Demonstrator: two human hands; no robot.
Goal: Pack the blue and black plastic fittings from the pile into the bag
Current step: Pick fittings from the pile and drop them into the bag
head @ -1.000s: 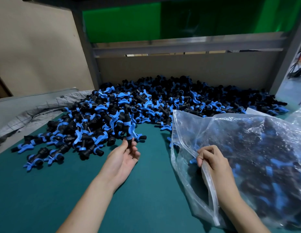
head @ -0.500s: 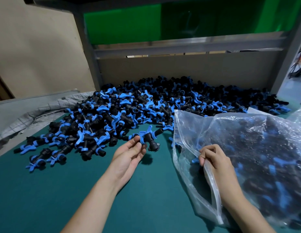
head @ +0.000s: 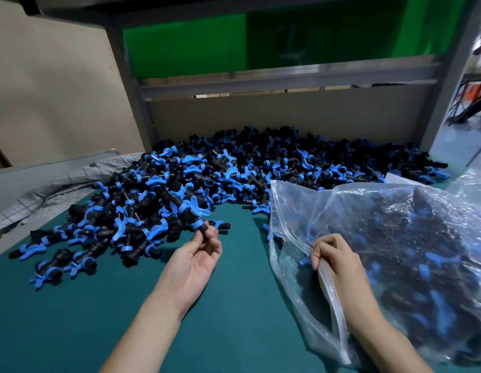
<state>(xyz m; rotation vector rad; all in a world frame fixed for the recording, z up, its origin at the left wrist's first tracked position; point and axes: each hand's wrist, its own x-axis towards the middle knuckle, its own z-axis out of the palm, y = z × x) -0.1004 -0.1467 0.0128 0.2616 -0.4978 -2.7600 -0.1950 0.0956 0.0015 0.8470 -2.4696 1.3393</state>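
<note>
Your left hand (head: 195, 261) pinches one black fitting (head: 202, 229) in curled fingertips; your right hand (head: 335, 258) grips the rim of the clear plastic bag (head: 409, 224).
The fitting is at the near edge of the pile (head: 234, 170) on the green mat (head: 234, 305), left of the part-filled bag.

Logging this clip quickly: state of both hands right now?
Left hand: holds a black fitting at the pile's near edge.
Right hand: pinches the bag's open rim.

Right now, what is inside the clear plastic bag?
Blue and black plastic fittings fill the clear plastic bag, seen dimly through the film. Deeper layers are covered.
</note>
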